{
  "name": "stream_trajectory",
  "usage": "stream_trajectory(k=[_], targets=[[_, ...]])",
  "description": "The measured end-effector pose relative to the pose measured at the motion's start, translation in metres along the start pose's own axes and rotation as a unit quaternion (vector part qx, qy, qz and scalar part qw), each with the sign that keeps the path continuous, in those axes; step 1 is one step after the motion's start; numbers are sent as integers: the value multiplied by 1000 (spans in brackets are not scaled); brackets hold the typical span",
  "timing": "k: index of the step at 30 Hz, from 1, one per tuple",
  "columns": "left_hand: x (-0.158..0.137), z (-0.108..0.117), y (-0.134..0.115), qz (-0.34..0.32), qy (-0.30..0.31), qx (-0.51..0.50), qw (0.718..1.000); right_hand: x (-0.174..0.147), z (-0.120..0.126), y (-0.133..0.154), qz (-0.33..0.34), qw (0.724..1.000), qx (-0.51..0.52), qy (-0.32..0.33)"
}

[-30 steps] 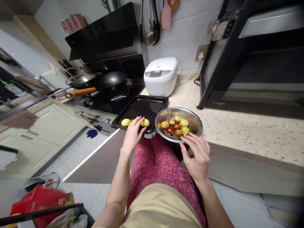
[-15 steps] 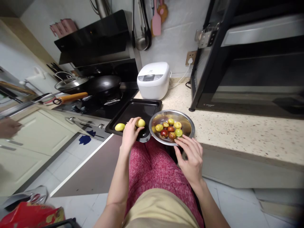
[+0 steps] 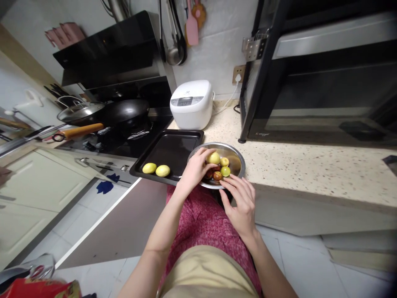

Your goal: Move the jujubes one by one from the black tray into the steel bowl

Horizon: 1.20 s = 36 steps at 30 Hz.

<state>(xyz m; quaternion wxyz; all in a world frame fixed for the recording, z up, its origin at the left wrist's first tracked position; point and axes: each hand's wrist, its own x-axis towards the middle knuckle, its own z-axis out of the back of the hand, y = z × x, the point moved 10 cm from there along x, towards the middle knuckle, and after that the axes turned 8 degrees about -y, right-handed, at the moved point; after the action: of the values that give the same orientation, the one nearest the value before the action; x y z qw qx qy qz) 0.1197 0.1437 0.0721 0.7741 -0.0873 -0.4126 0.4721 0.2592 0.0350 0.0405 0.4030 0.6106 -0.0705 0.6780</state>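
Several jujube-like fruits, some yellow-green and some reddish-brown, lie in a round metal bowl (image 3: 238, 159) on the counter's front edge. My left hand (image 3: 197, 167) reaches over the bowl, thumb and fingers closed around a yellow-green jujube (image 3: 214, 157). At the bowl's near right rim, my right hand (image 3: 240, 203) has its fingertips over the edge and its thumb outside, gripping it. A green jujube (image 3: 225, 171) lies close to those fingertips. On the black baking tray (image 3: 170, 149) to the left, two yellow-green jujubes (image 3: 163, 170) sit side by side near the front edge.
A white rice cooker (image 3: 192, 103) stands behind the tray. Left of it, a wok (image 3: 130, 111) and a lidded pan (image 3: 81, 111) sit on the stove. A black oven (image 3: 325, 99) stands on the right. Another person's hand (image 3: 3, 174) shows at the far left.
My left hand has let go of a jujube on the tray, moved right to the bowl and closed on another. My right hand stays at the rim. The view has shifted slightly right.
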Motion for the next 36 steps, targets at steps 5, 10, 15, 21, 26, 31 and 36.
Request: stream_trajectory(k=[5, 10, 15, 21, 26, 31, 36], targets=[[4, -12, 6, -3, 35, 38, 999, -1, -1, 0, -3, 1000, 0, 0], [4, -16, 7, -9, 51, 46, 998, -2, -1, -1, -5, 1000, 0, -5], [4, -17, 7, -13, 57, 48, 997, -2, -1, -1, -2, 1000, -2, -6], [2, -13, 6, -9, 42, 40, 998, -2, -1, 0, -1, 1000, -5, -4], [5, -13, 8, -14, 39, 32, 999, -1, -1, 0, -2, 1000, -4, -6], [7, -19, 4, -30, 59, 17, 998, -1, -1, 0, -3, 1000, -6, -7], [3, -15, 5, -24, 50, 23, 998, -1, -1, 0, -4, 1000, -4, -5]])
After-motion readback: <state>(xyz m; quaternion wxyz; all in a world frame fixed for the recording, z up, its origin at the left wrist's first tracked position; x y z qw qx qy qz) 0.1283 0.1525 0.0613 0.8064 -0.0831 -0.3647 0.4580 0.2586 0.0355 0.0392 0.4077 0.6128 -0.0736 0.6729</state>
